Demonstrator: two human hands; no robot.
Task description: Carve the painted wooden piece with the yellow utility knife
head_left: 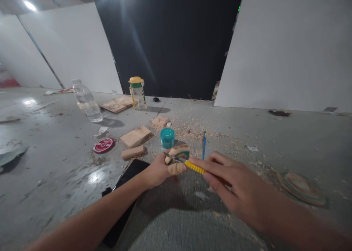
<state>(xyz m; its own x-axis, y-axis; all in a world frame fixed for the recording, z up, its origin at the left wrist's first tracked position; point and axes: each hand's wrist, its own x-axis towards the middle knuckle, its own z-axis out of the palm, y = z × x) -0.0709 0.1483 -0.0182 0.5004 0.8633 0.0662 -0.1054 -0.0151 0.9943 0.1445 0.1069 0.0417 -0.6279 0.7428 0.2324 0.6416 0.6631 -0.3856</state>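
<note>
My left hand [158,172] is closed around a small wooden piece [171,154] with a green-marked area, and a tan wrap covers its thumb. In my right hand [233,179] is a craft knife with a yellow ribbed handle [195,167], pinched between thumb and fingers. Its blade points left across the wooden piece; whether the edge is cutting in, I cannot tell. Just beyond the left hand stands a small teal-lidded jar [167,138]. A blue pencil-like stick [204,145] lies past the right hand.
Wood shavings [192,128] litter the grey floor. Wooden blocks [135,136], a red round lid [103,145] and a dark tablet-like slab [123,199] lie left. Farther back are a water bottle [87,101] and a yellow-lidded cup [137,93]. A round flat piece [301,186] lies right.
</note>
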